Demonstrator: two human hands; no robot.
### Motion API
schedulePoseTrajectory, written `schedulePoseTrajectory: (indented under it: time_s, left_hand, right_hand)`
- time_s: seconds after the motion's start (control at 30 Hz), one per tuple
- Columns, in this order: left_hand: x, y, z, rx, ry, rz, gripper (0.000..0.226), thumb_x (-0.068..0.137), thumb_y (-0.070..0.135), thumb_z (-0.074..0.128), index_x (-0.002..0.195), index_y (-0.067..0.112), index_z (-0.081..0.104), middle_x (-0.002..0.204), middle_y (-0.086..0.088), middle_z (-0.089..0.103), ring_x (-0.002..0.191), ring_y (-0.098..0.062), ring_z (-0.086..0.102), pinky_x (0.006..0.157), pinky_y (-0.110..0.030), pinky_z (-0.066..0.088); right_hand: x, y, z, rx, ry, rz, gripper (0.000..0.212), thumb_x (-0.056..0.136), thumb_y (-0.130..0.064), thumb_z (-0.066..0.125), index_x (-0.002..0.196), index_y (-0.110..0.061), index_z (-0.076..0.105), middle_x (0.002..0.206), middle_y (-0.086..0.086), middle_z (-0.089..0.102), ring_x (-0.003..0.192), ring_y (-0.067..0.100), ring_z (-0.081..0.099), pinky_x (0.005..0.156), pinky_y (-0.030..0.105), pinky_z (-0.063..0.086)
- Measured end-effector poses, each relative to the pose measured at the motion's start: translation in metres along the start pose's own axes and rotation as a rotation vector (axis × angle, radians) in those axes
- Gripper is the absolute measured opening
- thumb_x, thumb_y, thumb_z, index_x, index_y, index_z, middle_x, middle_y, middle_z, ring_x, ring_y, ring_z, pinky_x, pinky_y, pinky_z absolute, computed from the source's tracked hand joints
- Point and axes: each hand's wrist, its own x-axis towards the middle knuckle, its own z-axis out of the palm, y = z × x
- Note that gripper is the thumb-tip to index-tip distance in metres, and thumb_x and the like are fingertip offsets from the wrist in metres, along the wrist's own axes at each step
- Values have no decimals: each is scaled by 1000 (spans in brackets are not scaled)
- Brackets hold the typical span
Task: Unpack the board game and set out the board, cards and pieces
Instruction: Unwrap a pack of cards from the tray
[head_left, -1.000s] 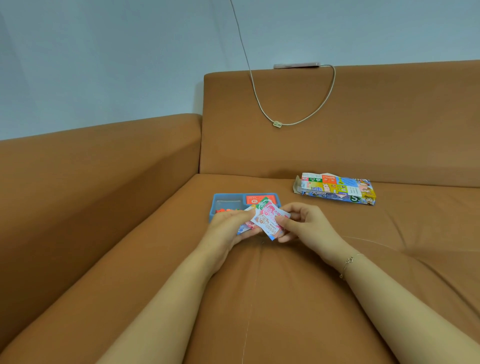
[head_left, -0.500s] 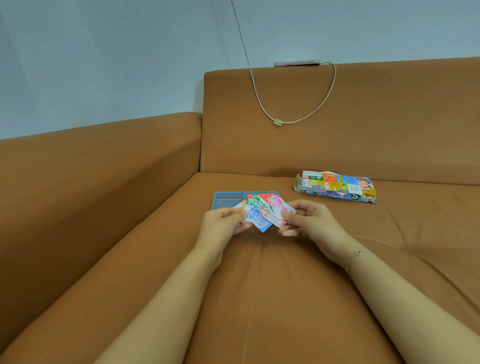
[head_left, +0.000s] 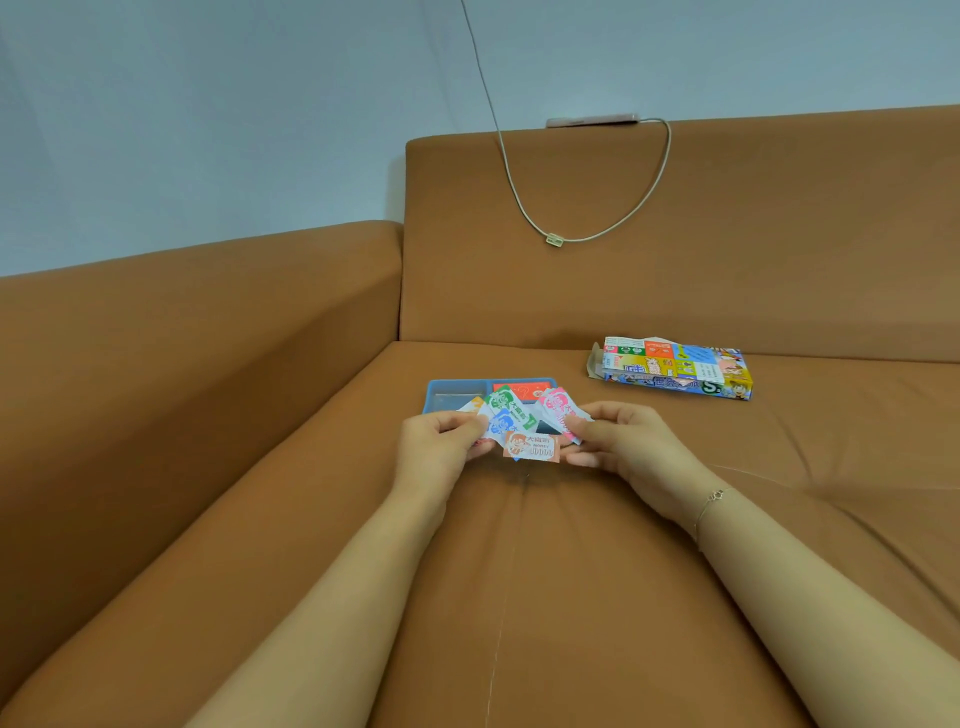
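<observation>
Single head-worn wide-angle view, looking forward and down along both forearms to the hands (head_left: 535, 447) close below, across the sofa seat (head_left: 519, 571) toward its backrest (head_left: 727, 234) and the wall (head_left: 208, 104) beyond.

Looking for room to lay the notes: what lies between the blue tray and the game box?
In the head view, only bare sofa cushion separates the blue tray from the game box.

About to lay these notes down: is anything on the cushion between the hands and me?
Nothing visible. Both hands hold the fanned notes over bare sofa cushion; the tray and box lie behind them.
</observation>
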Motion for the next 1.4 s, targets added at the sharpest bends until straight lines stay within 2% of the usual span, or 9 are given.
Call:
schedulePoseTrajectory:
  time_s: [0.17, 0.47, 0.57, 0.7, 0.93, 1.07, 1.2, 1.33, 1.4]
  left_hand:
    - [2, 0, 0, -39, 43, -12, 10, 88, 7, 64, 82, 1, 70, 85, -7, 72, 65, -7, 70, 70, -14, 56]
    - [0, 0, 3, -37, 8, 25, 17, 87, 7, 66, 97, -6, 70, 93, -15, 73, 69, -10, 71, 71, -14, 56]
    - [-1, 0, 6, -17, -23, 49, 17, 86, 9, 68, 95, -5, 71, 92, -15, 73, 70, -9, 70, 69, -14, 56]
    - [-2, 1, 6, -52, -38, 33, 14, 85, 8, 69, 91, -4, 72, 89, -13, 73, 71, -9, 70, 77, -21, 57]
    - [-1, 3, 2, -152, 9, -17, 8, 86, 6, 66, 82, 0, 70, 89, -7, 71, 72, -8, 69, 82, -23, 56]
    - [2, 2, 0, -137, 48, 16, 8, 86, 4, 65, 81, 0, 70, 91, -11, 71, 75, -11, 70, 73, -17, 57]
    - [3, 2, -1, -114, 61, 33, 8, 86, 3, 65, 80, 0, 70, 90, -11, 70, 76, -13, 70, 71, -15, 56]
    - [2, 3, -4, -95, 53, 44, 8, 86, 2, 65, 81, 0, 70, 89, -9, 70, 72, -11, 70, 71, -15, 56]
    - [3, 3, -6, -86, 67, 51, 8, 85, 2, 64, 81, 0, 71, 89, -10, 70, 74, -12, 70, 68, -13, 55]
  right_hand:
    - [0, -1, -4, 58, 21, 9, 16, 91, -6, 59, 104, 2, 61, 79, 14, 69, 62, 13, 68, 57, 17, 55]
    - [4, 3, 10, -132, -3, 35, 23, 82, -14, 71, 104, -7, 67, 107, 8, 68, 88, 14, 65, 61, 23, 56]
    - [5, 4, 15, -159, 5, 50, 20, 82, -13, 72, 100, -8, 67, 97, 7, 71, 79, 12, 66, 62, 21, 56]
    - [7, 5, 15, -198, 5, 63, 14, 82, -12, 72, 95, -7, 69, 81, 5, 71, 63, 9, 64, 61, 18, 55]
    - [5, 4, 11, -153, 16, 74, 11, 81, -9, 72, 90, -5, 68, 85, 12, 72, 68, 16, 65, 66, 22, 57]
    - [3, 3, 4, -106, 50, 55, 16, 82, -5, 70, 97, -1, 66, 95, 18, 71, 74, 21, 67, 73, 27, 58]
    - [1, 1, -2, -27, 71, -5, 9, 85, -4, 67, 94, -3, 67, 97, 17, 71, 76, 20, 67, 65, 23, 59]
    - [2, -1, -7, 78, 33, -6, 17, 84, -4, 67, 101, -7, 67, 96, 14, 72, 77, 19, 68, 63, 24, 57]
    - [3, -2, -12, 22, 6, 6, 25, 82, -2, 68, 106, -8, 65, 98, 11, 72, 77, 19, 69, 63, 24, 58]
